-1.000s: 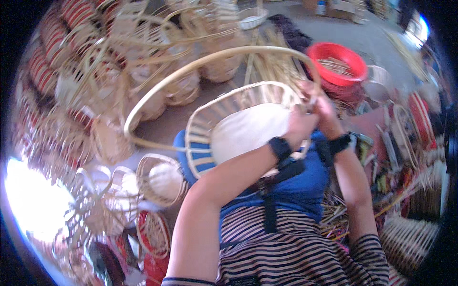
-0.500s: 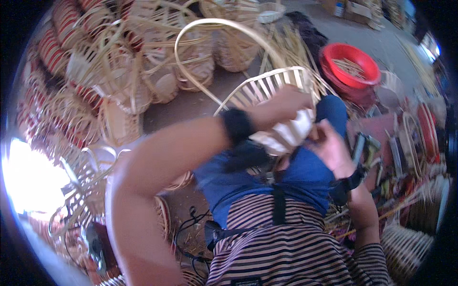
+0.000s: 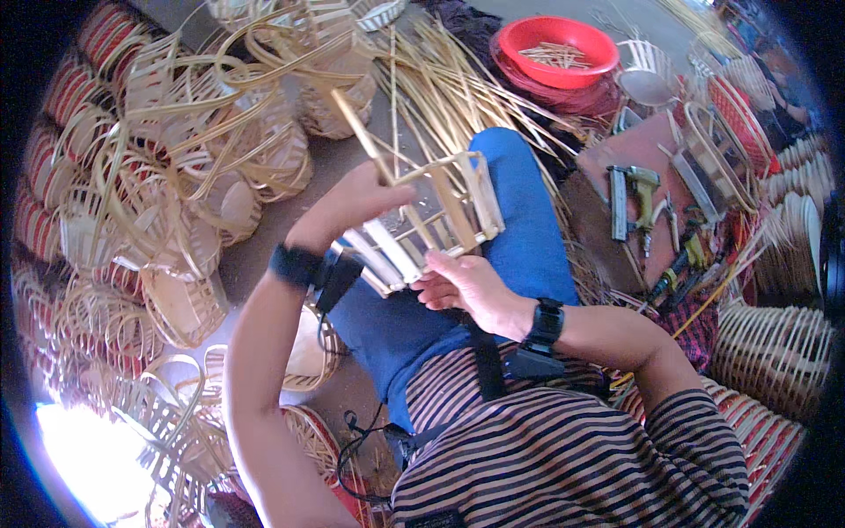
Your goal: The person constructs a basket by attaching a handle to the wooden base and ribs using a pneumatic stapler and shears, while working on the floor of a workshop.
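Head view: basket (image 3: pixel 453 211) newly tipped, slats (image 3: pixel 393 250) now reachable, between my rim-pinching right fingers (image 3: pixel 445 264) and left fingers (image 3: pixel 394 196) whose grip I cannot tell.

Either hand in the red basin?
No: the left hand and right hand are both at the wooden basket, well apart from the red basin.

Slatted wooden basket (image 3: pixel 453 213), left fingers (image 3: pixel 394 197) over it, right fingers (image 3: pixel 443 263) pinching its edge
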`<control>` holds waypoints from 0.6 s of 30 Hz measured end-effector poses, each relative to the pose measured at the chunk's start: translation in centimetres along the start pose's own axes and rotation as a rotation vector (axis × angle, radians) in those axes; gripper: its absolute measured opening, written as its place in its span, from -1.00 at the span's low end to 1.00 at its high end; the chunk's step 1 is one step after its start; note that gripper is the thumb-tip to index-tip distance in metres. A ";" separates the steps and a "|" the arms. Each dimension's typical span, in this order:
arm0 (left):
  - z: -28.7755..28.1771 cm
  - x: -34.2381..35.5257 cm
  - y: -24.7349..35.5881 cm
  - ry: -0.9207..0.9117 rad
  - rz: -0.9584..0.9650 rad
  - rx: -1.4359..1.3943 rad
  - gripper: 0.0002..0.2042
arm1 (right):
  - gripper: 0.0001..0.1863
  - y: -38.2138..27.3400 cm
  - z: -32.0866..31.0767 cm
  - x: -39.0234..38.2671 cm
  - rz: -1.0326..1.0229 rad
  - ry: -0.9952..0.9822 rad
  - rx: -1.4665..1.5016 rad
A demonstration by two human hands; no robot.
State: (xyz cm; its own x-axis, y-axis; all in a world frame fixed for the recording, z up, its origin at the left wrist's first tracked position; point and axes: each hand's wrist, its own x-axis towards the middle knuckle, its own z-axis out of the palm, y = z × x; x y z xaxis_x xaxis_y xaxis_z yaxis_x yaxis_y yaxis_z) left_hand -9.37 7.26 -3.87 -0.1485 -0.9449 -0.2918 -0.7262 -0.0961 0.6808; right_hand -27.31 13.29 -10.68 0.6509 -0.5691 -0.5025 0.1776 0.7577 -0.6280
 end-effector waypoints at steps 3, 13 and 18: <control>2.5 -3.9 2.9 0.487 0.215 0.326 -0.25 | -0.63 -0.1 1.1 -0.2 0.020 0.013 -0.008; 4.3 -6.9 3.4 0.418 0.079 0.526 -0.25 | -0.74 -7.3 -16.5 -7.3 -0.257 0.310 -0.671; 4.9 -7.0 5.3 0.391 0.155 0.533 -0.27 | -0.62 -5.0 -37.6 -12.7 -0.110 1.448 -1.240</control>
State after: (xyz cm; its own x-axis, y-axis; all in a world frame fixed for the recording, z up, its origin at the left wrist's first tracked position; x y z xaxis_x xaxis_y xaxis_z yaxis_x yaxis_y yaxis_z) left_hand -15.45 14.89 -1.55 -0.0964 -0.9886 0.1155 -0.9627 0.1221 0.2414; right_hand -64.20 4.74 -23.50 -0.4679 -0.8814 -0.0649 -0.8096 0.4569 -0.3685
